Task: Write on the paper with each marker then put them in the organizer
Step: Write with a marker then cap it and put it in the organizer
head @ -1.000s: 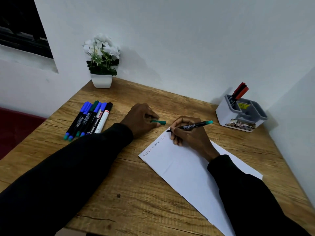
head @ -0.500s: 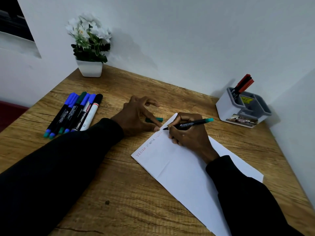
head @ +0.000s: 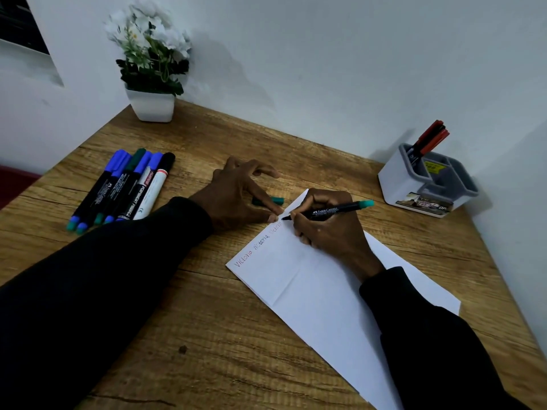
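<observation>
My right hand (head: 328, 229) grips a black marker with a green end (head: 340, 209); its tip touches the top edge of the white paper (head: 313, 288), where several words are written. My left hand (head: 239, 196) rests on the table with fingers spread, its fingertips pressing the paper's edge. The green cap (head: 273, 200) lies on the table under those fingers. Several capped markers (head: 124, 187) lie in a row at the left. The grey-and-white organizer (head: 426, 184) stands at the far right with red markers (head: 430, 139) upright in it.
A white pot of white flowers (head: 152, 105) stands at the back left corner of the wooden table (head: 207, 335). Walls close in behind and on the right. The table's left edge runs just beyond the row of markers.
My left hand has let go of the green cap, which now lies on the table, and spread its fingers onto the paper's edge. The right hand keeps the marker at the paper's top.
</observation>
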